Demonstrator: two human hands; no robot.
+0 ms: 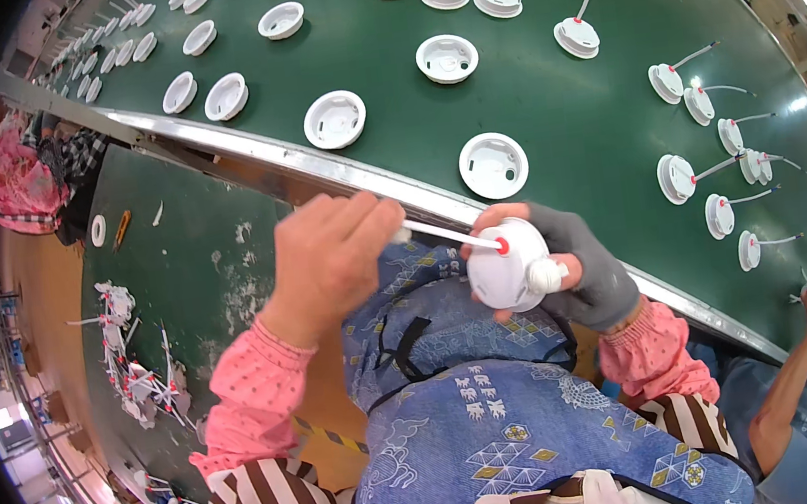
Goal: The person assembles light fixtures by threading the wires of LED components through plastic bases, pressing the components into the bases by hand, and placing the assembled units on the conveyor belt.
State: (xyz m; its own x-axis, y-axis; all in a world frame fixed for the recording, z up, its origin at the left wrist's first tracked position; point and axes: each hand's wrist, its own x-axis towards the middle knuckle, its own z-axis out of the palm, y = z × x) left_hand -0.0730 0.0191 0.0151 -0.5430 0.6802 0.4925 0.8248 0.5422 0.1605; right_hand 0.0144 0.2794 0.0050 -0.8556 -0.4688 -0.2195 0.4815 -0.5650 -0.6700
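My right hand [591, 264], in a grey fingerless glove with a white wrap on the thumb, holds a round white lamp housing [496, 286] above my lap by the metal edge. From the red grommet [503, 246] in the housing's face a white cable [446, 236] runs up to the left. The fingers of my left hand [329, 261] are closed round the cable's far end, which they hide; the cable looks straight between the two hands. Just beyond the housing, an open white cup [494, 165] lies on the green work surface [390, 143].
Several white cups [335, 119] and cabled housings [579, 37] stand across the green surface, behind a metal edge [312, 165]. On the left side table [190, 238] lie a pile of cabled parts [141, 370], a white ring [99, 230] and a cutter [122, 229]. A co-worker [795, 405] works at the right.
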